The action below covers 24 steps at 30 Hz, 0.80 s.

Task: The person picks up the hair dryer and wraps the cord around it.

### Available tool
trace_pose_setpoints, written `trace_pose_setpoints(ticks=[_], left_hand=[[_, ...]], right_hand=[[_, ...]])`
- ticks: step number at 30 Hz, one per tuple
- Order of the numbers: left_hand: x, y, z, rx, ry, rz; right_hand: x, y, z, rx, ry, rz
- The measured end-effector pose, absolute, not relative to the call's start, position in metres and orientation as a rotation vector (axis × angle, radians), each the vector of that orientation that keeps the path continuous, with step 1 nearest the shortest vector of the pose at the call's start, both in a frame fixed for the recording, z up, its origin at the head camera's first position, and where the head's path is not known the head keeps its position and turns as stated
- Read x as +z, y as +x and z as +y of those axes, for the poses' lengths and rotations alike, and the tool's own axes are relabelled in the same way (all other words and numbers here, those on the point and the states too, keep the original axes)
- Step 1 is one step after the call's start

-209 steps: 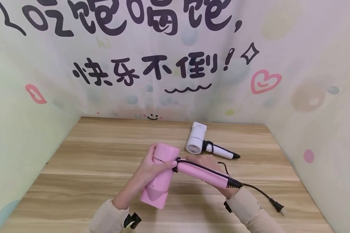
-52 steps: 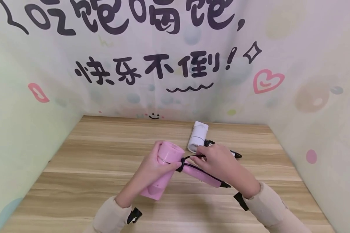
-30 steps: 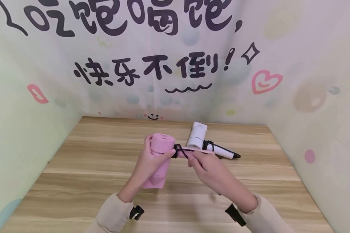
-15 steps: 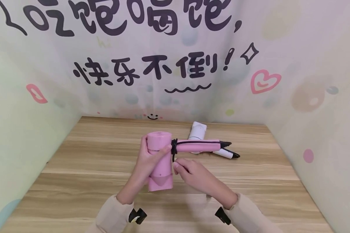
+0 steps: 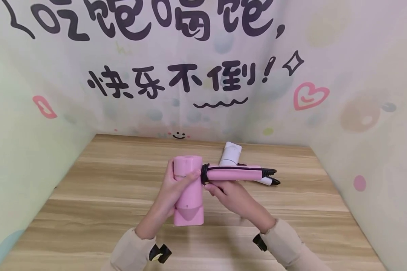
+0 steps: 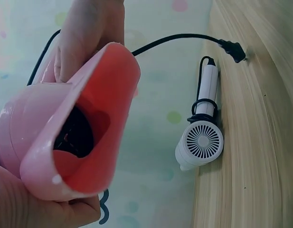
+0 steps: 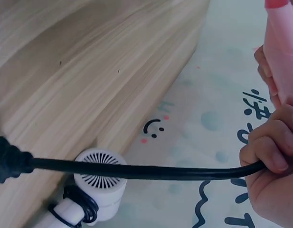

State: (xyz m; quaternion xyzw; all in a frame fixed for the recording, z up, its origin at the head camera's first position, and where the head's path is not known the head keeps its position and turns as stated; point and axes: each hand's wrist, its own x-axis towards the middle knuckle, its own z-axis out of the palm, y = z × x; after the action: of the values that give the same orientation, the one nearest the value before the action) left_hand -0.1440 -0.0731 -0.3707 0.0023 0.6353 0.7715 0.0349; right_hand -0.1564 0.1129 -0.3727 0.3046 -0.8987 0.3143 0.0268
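Observation:
A pink hair dryer (image 5: 189, 197) is held up over the table, its handle (image 5: 235, 174) pointing right. My left hand (image 5: 169, 190) grips the barrel, thumb lying across the front near the handle's root. Black cord (image 5: 205, 174) is wound round that root, and a stretch also runs along the handle. Just beneath the handle, my right hand (image 5: 232, 197) pinches the cord's loose length (image 7: 184, 172), which ends in a black plug (image 7: 11, 160). Looking into the dryer's flared nozzle (image 6: 120, 95), the left wrist view shows a dark opening inside.
Behind lies a white hair dryer (image 5: 231, 152) on the wooden table (image 5: 105, 180), its own cord (image 6: 203, 107) wrapped round its handle. In the head view the pink handle partly covers it. A printed cloth wall (image 5: 139, 113) stands at the table's back edge.
The pink handle has swung up to level. My right hand carried the cord across the handle, down in front, then under it. More cord now sits round the handle's root.

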Motion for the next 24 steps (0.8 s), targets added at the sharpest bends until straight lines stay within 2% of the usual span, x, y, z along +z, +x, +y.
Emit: trace_pose_setpoints(ticks=[5, 17, 19, 21, 23, 24], left_hand=[[-0.37, -0.144, -0.072, 2.371, 0.01, 1.935], [-0.368, -0.141, -0.073, 2.343, 0.05, 1.869], [-0.367, -0.141, -0.075, 2.331, 0.05, 1.88], [-0.367, -0.14, -0.076, 2.315, 0.061, 1.894], [-0.366, -0.14, -0.077, 2.291, 0.078, 1.909], [-0.365, -0.139, -0.077, 2.276, 0.089, 1.916]], right_hand=[[-0.374, -0.161, 0.118, 0.769, 0.978, -2.699], [-0.382, -0.168, 0.129, 0.632, 1.227, -2.524], [-0.384, -0.168, 0.134, 0.184, 1.243, -2.429], [-0.384, -0.169, 0.141, -0.46, 1.141, -2.17], [-0.383, -0.169, 0.147, -0.829, 0.984, -1.814], [-0.381, -0.169, 0.148, -0.83, 0.954, -1.763]])
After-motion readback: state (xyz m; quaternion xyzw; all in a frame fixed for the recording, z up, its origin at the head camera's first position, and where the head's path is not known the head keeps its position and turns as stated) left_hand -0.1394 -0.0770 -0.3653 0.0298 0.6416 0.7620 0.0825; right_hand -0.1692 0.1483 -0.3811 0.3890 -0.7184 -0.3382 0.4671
